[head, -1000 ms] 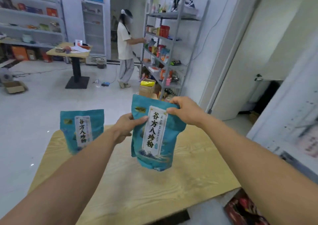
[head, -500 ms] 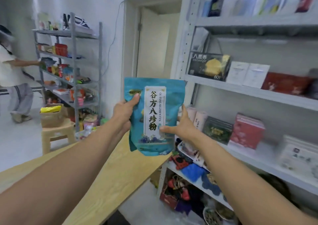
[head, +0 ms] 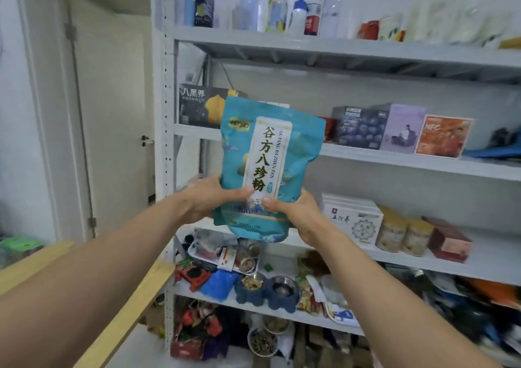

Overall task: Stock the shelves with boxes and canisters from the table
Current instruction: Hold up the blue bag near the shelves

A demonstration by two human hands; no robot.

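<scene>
A teal stand-up pouch (head: 269, 153) with a white label of Chinese characters is held upright in front of the grey metal shelf unit (head: 394, 162). My left hand (head: 205, 198) grips its lower left corner, thumb across the front. My right hand (head: 293, 212) grips its lower right corner, thumb on the label's foot. The pouch covers part of a black box (head: 197, 105) on the second shelf. The wooden table (head: 135, 305) shows only as a yellow edge at lower left.
Bottles (head: 251, 1) line the top shelf. Boxes (head: 394, 128) stand on the second shelf; a white box (head: 352, 218), two jars (head: 403, 235) and a red box (head: 448, 241) on the third. Lower shelves hold cluttered bowls and packets (head: 262, 283). A white door (head: 112, 114) stands at left.
My view has swung right from the table to face the shelves. Both hands have slid from the pouch's top and sides to its bottom corners, and the pouch is raised towards the second shelf.
</scene>
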